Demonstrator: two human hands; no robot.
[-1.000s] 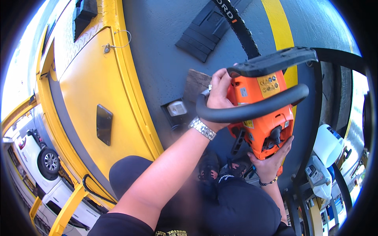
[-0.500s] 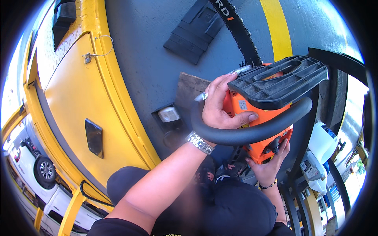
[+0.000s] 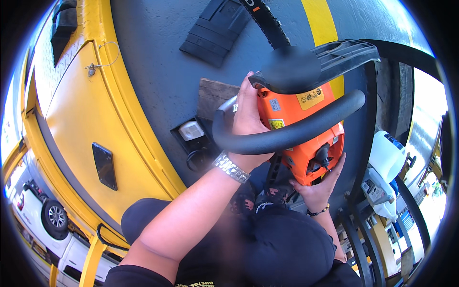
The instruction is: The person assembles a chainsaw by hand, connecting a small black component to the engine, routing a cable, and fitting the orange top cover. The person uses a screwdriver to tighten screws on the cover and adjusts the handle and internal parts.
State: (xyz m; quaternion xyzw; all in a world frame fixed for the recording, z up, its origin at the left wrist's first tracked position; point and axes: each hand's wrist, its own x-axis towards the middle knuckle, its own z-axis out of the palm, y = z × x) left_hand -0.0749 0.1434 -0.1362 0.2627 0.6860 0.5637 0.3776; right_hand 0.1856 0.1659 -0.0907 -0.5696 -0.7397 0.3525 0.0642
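Observation:
An orange chainsaw is held up over my lap, its guide bar pointing away from me. My left hand, a metal watch at its wrist, reaches inside the black loop handle and grips the left side of the body. The rear end of the saw, by a black knob, rests in my right hand, whose thumb and fingers curl round it. The black hand guard stands above the body, and a dark blurred patch hides part of it.
At left a phone lies on a yellow metal surface. A black scabbard-like cover, a wooden block and a black tray are on the blue floor. White jugs stand at right beside dark metal bars.
The chainsaw and both hands have shifted left in view, along with the surroundings. The saw has tilted, showing more of its orange body and labels below the guard. Both hands keep their hold.

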